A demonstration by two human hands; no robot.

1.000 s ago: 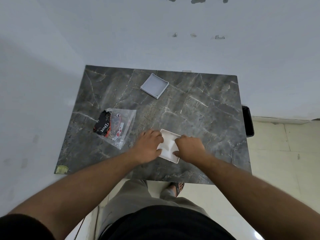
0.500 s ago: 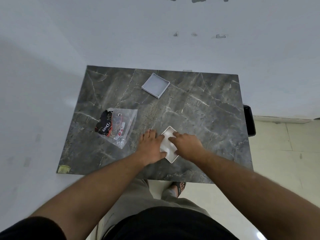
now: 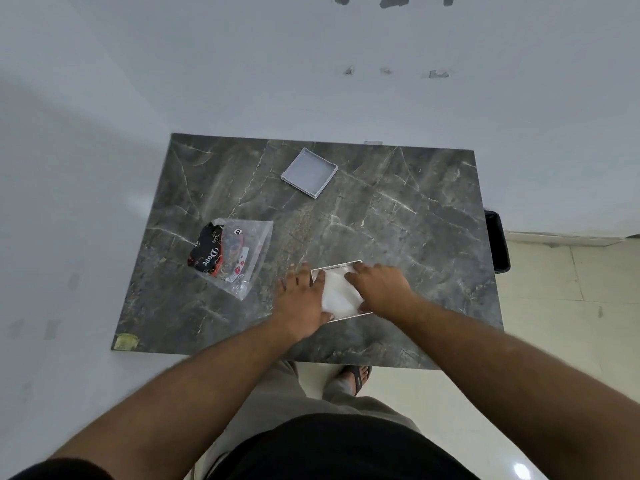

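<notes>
A shallow white square box [image 3: 337,266] lies near the front edge of the dark marble table [image 3: 398,220]. White paper or padding [image 3: 337,294] lies inside it. My left hand [image 3: 303,299] lies flat with straight fingers over the box's left edge. My right hand [image 3: 381,289] presses its fingers on the white padding from the right, with the thumb at the box's near rim. Both hands hide parts of the box.
A grey square lid or tray [image 3: 309,172] lies open side up at the back middle. A clear plastic bag [image 3: 232,256] with printed sachets lies at the left. A black object [image 3: 497,240] stands beside the table's right edge. White walls close the back and left.
The white box has turned from a diamond angle to nearly square with the table edge. My left hand has flattened with its fingers spread forward; my right hand has slid further onto the padding.
</notes>
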